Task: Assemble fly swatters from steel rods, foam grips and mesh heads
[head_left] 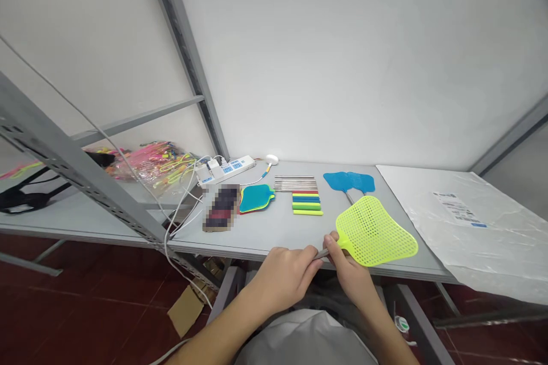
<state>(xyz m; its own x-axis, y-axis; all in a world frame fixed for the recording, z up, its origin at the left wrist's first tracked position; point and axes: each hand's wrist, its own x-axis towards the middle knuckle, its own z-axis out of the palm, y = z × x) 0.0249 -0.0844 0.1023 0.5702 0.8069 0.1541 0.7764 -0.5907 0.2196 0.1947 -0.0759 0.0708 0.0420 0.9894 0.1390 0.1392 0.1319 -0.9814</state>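
My left hand [289, 275] is closed around a thin metal rod [321, 254] at the table's front edge. My right hand [353, 279] pinches the neck of a yellow perforated fly swatter head [374, 234], which tilts out to the right. Rod and neck meet at my right fingertips; how deep the rod sits is hidden. Beyond them lie blue fly swatters [349, 181] with metal rods. Several bare metal rods [295, 183] rest in a row at the middle, with coloured handle tubes [307, 203] just in front. Left of these is a pile of swatter heads [256, 198], blue on top.
A power strip [229, 169] with plugs and white cables sits at the back left, near a blurred-out flat object [221, 208]. White wrapping sheet [466, 222] covers the right side. Bagged colourful items [154, 162] lie beyond the metal shelf post [98, 177].
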